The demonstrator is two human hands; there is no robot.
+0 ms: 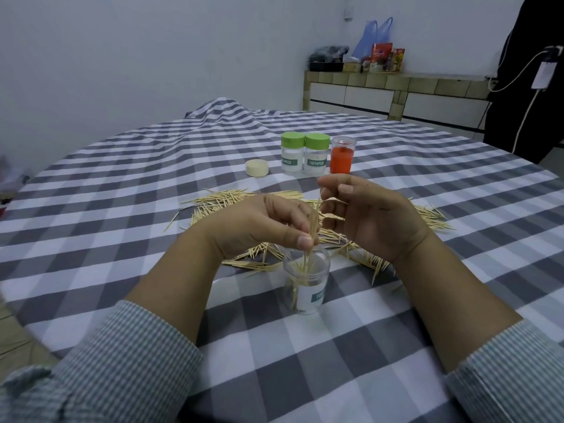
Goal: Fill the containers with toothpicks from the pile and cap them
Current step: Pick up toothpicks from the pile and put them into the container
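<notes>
A clear open container with a white label stands upright on the checked cloth and holds several toothpicks. Right above its mouth, my left hand pinches a small bunch of toothpicks, their tips pointing down into the container. My right hand hovers just to the right with curled fingers; a few toothpicks seem to lie among them. The toothpick pile is spread on the cloth behind both hands. A cream cap lies loose farther back.
Two capped green-lidded containers and an orange container stand in a row behind the pile. A low cabinet with bags and boxes is at the back right, beside a dark hanging garment.
</notes>
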